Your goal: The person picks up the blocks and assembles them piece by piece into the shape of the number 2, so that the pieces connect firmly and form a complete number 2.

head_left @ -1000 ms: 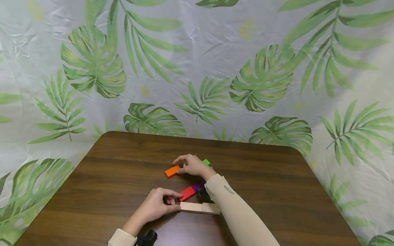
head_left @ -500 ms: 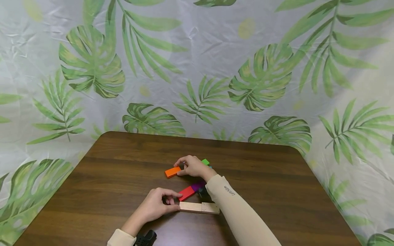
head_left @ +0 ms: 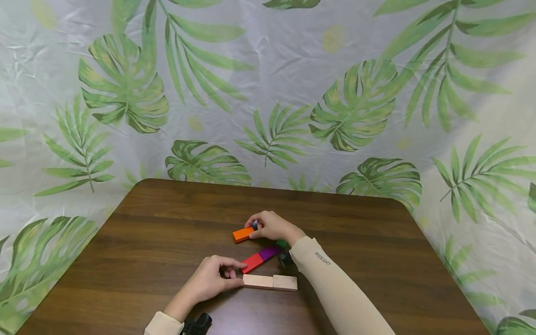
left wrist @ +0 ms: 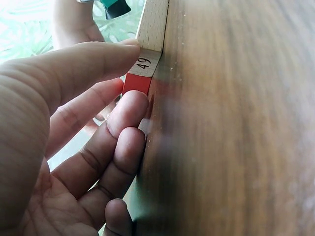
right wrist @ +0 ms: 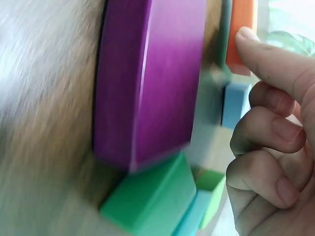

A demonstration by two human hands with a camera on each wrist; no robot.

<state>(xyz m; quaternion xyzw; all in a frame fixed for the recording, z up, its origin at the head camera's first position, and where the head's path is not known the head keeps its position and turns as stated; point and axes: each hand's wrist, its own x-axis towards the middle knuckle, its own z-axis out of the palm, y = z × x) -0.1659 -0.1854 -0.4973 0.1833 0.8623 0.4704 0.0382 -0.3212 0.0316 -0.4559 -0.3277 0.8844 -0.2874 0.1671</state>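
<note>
My right hand (head_left: pixel 274 226) pinches an orange block (head_left: pixel 243 234) between thumb and index finger, its other fingers curled in the right wrist view. A small blue block (right wrist: pixel 236 104) shows beyond that block. My left hand (head_left: pixel 215 279) touches the left end of a plain wooden block (head_left: pixel 258 281) with its thumb. Its index fingertip rests at the near end of a red block (head_left: pixel 253 263). Red meets a purple block (head_left: pixel 269 252) end to end in a slanting row, then a green block (right wrist: pixel 152 196), partly covered by the right arm in the head view.
A second plain wooden block (head_left: pixel 285 283) continues the first to the right. Teal (right wrist: pixel 192 214) and light green (right wrist: pixel 211 189) blocks stand past the green one. Everything lies on a brown wooden table (head_left: pixel 167 218), with a leaf-print sheet (head_left: pixel 276 83) behind it.
My right hand has moved a little to the right, and the orange block has come along with it. My left hand keeps its place.
</note>
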